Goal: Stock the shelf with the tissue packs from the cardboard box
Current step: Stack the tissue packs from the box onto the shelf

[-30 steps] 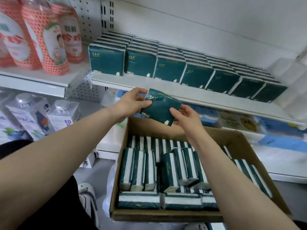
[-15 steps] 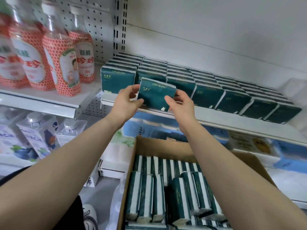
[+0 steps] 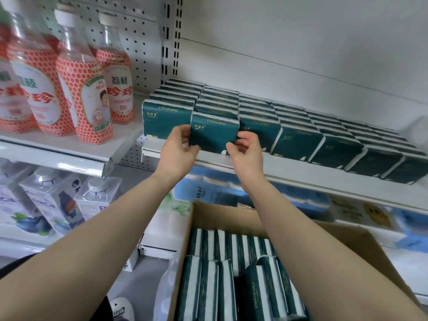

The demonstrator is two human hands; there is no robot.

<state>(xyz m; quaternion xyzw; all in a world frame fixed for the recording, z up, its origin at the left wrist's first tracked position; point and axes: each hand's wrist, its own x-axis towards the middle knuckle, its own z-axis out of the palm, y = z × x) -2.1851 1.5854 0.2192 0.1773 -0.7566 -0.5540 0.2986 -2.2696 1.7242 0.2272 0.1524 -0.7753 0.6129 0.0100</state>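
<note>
Box point(image 3: 222, 216) of tissue packs point(image 3: 231, 286), left hand point(image 3: 177, 151), right hand point(image 3: 246, 151) gripping 1 pack point(image 3: 214, 133)

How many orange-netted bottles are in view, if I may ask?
4, on the left shelf: the edge bottle, cut off far left; the second bottle beside it; the third bottle, nearest; the fourth bottle, rightmost. Others may be hidden.

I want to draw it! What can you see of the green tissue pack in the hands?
The dark green, squarish soft plastic tissue pack stands upright at the front of the white metal shelf, before a row of matching packs. "COMFORTABLE" runs upside down along its top. The left hand grips its left edge, the right hand its lower right corner.
</note>
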